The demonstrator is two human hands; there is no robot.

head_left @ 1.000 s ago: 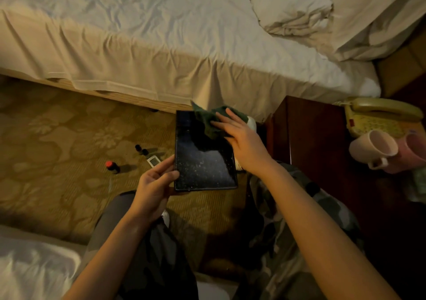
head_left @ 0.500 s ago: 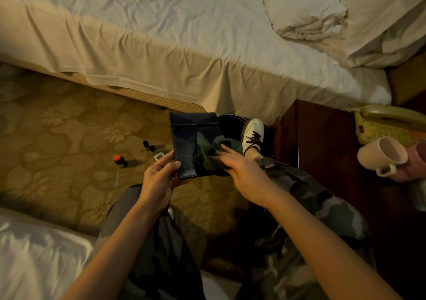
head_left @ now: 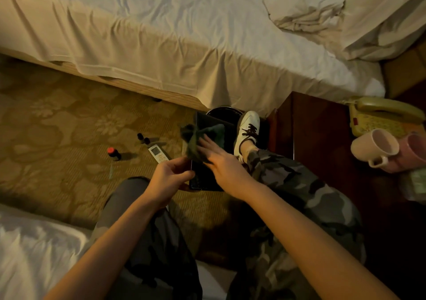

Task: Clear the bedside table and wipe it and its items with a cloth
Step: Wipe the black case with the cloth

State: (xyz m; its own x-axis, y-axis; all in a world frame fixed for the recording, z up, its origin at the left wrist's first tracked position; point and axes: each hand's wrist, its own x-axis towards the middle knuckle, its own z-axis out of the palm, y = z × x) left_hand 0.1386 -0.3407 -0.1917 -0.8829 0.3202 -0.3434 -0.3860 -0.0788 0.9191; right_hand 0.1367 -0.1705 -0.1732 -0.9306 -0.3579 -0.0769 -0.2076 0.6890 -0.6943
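A flat black tablet-like slab (head_left: 202, 177) hangs above the carpet between my knees. My left hand (head_left: 169, 178) grips its lower left edge. My right hand (head_left: 221, 163) presses a dark green cloth (head_left: 198, 140) onto its face; the cloth is blurred and covers the slab's upper part. The dark wooden bedside table (head_left: 322, 138) stands to the right. On it are a beige telephone (head_left: 382, 115), a cream mug (head_left: 374, 148) lying on its side and a pink mug (head_left: 412, 152) beside it.
On the patterned carpet lie a red-capped bottle (head_left: 113, 154), two small dark bottles (head_left: 143, 138) and a white remote (head_left: 158, 153). A black bin (head_left: 221, 111) stands by my white shoe (head_left: 247, 131). One bed (head_left: 161, 34) lies ahead, another at the lower left.
The slab has come lower and closer to my lap. My right hand has swept the cloth from the slab's top right down and left across its face.
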